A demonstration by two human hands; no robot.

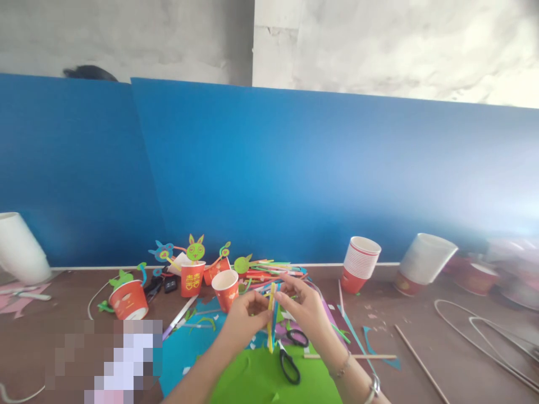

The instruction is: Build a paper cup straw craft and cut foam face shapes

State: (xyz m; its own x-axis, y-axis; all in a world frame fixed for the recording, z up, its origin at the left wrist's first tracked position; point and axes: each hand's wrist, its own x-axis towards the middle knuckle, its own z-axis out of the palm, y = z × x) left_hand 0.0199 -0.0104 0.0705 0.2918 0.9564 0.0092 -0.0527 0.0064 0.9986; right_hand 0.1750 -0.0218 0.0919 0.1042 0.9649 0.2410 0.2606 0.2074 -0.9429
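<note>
My left hand [243,317] and my right hand [302,306] meet over the table, both pinched on a thin upright bundle of yellow and blue paper strips [272,320]. Below them lie black-handled scissors [290,359] on a green paper sheet [261,381], with a blue sheet [185,348] beside it. A red paper cup [226,289] stands just behind my left hand.
Red cups with paper animal figures [192,275] stand at the back left, with loose coloured strips [269,268]. A stack of red cups [359,264] and tipped white cups [425,261] sit right. Wooden sticks [421,365] and wire [484,342] lie right. A blue partition [295,174] backs the table.
</note>
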